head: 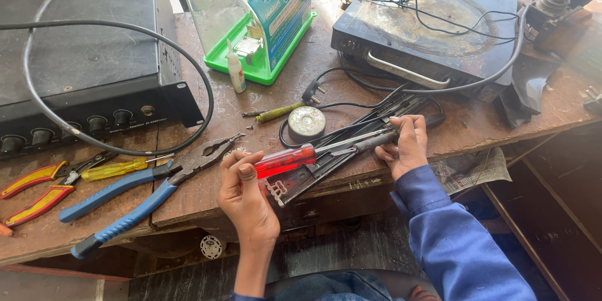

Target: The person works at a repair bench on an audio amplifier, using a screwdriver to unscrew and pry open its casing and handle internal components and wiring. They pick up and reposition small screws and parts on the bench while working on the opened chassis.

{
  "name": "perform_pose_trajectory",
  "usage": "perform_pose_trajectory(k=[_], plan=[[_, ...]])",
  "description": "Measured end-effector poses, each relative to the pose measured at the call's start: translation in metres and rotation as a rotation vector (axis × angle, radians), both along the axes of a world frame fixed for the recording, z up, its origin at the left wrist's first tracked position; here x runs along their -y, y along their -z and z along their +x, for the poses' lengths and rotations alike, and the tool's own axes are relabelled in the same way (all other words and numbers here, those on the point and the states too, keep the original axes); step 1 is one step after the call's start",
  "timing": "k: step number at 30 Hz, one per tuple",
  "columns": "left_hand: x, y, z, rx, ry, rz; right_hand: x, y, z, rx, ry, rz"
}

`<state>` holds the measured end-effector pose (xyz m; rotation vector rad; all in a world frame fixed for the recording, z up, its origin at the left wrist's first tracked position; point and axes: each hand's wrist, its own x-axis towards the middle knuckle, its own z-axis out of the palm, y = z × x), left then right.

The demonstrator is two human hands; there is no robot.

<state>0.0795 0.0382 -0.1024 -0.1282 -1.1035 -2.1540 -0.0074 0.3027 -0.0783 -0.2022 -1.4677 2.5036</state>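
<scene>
Head view: left hand (246, 191) has its fingers clamped on the red handle of a screwdriver (285, 160). Right hand (404, 147) has its fingers closed round a grey rod-like tool (370, 143) over a black metal assembly (342, 147) at the workbench (207, 207) front edge. Screwdriver looks light and stiff; the smooth plastic handle is the grip point. Blue-handled pliers (138, 197) lie just left.

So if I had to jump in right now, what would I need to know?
Left hand: grips the red transparent handle of a long screwdriver.
Right hand: pinches its metal shaft against the long black metal part lying on the wooden bench's front edge.
Nearby: blue-handled pliers, round tin, black stove.
Whether any screw is loosened cannot be seen.
</scene>
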Motion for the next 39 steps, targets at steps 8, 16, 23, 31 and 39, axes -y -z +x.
perform_pose_trajectory(k=[8, 16, 23, 31, 39], plan=[[0.012, -0.051, 0.018, 0.263, -0.066, -0.550, 0.002, -0.002, -0.001, 0.077, 0.051, 0.007], [0.055, -0.099, 0.023, 0.595, 0.242, -1.271, 0.003, -0.001, 0.001, 0.013, 0.033, 0.001], [0.063, -0.119, 0.012, 0.218, 0.191, -1.455, -0.001, 0.002, 0.000, -0.011, 0.021, -0.003], [0.076, -0.114, 0.007, -0.626, -0.346, -2.101, -0.002, 0.003, -0.001, -0.016, 0.008, 0.007], [0.075, -0.115, -0.008, -0.186, -0.039, -1.824, 0.000, 0.001, 0.001, -0.001, -0.011, 0.007]])
